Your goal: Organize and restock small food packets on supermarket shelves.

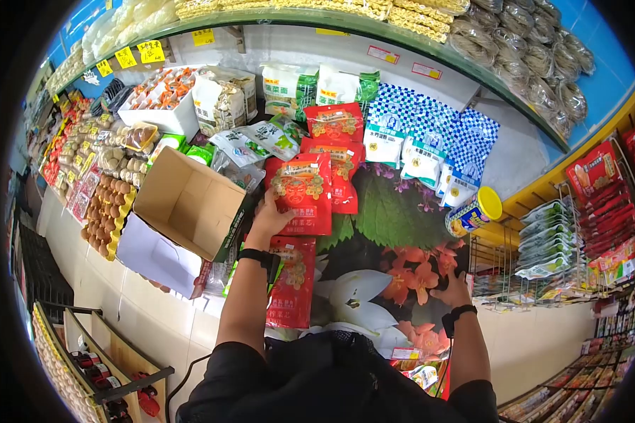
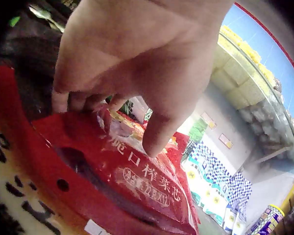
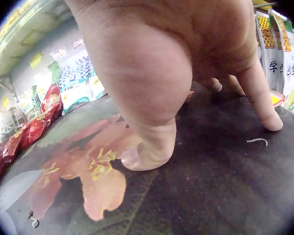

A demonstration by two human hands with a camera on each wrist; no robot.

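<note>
A red bag of pickled mustard [image 1: 305, 194] lies on the flower-patterned table in the head view. My left hand [image 1: 269, 217] pinches its left side; in the left wrist view the thumb [image 2: 159, 134] lies on the printed front while the other fingers curl over the far side, partly hidden. More red bags [image 1: 334, 123] lie behind it, and another red bag [image 1: 293, 282] lies nearer my body. My right hand [image 1: 454, 290] holds nothing. Its thumb [image 3: 149, 152] and fingertips rest on the tabletop [image 3: 220, 156], by the printed orange flowers.
An open cardboard box [image 1: 187, 201] stands left of the bags, beside egg trays [image 1: 109, 217]. Blue-checked packets [image 1: 425, 151] and a yellow-lidded can [image 1: 473, 211] line the back right. A glass shelf [image 1: 374, 39] overhangs the back. Wire racks [image 1: 536, 264] stand at the right.
</note>
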